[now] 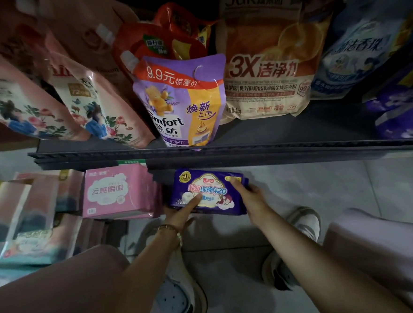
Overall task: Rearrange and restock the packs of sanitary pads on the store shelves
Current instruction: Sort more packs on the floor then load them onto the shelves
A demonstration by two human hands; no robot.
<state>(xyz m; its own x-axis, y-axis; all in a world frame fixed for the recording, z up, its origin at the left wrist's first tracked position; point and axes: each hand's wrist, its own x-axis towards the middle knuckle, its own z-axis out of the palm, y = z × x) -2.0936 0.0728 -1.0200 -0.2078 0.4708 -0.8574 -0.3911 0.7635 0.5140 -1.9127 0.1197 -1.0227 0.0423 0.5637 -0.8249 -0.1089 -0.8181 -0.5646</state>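
Hands: left hand (pixel 181 215) pinches the lower-left corner, right hand (pixel 250 197) grips the right end | purple pack (pixel 210 192) just beside pink pack (pixel 115 192), under shelf edge (pixel 274 156) | risk, I reckon: snagging that edge, knocking pink pack.

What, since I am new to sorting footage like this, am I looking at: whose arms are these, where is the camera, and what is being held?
There is no machine here. The single picture comes from a camera worn on a person's head, looking forward and down, so the two bare arms are that person's own.

The left hand and the right hand together hold a purple plastic pack of sanitary pads just below a dark metal shelf. It sits to the right of a pink pack of pads.

On the shelf stand laundry refill bags, among them a purple softener pouch. At the bottom are the person's pale shoes on a grey tiled floor.
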